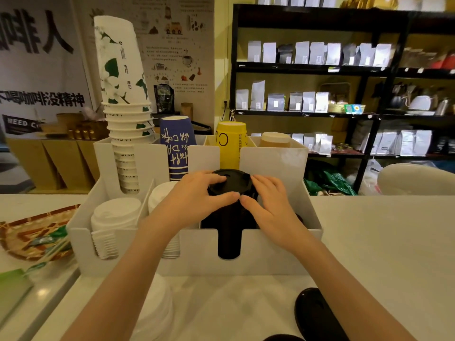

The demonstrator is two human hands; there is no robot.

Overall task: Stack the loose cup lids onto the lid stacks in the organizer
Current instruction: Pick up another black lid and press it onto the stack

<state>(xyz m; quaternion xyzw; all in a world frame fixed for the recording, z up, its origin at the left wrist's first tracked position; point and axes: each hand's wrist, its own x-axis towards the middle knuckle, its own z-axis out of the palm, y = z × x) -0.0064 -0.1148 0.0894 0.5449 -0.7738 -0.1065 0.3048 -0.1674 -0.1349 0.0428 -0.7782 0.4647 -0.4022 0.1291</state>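
Note:
A white organizer [275, 252] stands on the counter. In its front middle slot rises a tall stack of black lids [229, 239]. Both hands rest on the top black lid [231, 179]: my left hand [197, 195] grips its left side, my right hand [268, 200] its right side, thumbs meeting at the front rim. Two stacks of white lids [115, 215] fill the slots to the left. Loose black lids [317, 316] lie on the counter near my right forearm. Loose white lids [155, 308] sit under my left forearm.
Upside-down cup stacks fill the organizer's back row: white-green [123, 102], blue [176, 143], yellow [230, 143], tan [274, 140]. A woven tray [27, 232] with packets lies at the left. Black shelving with bags [320, 77] stands behind the counter.

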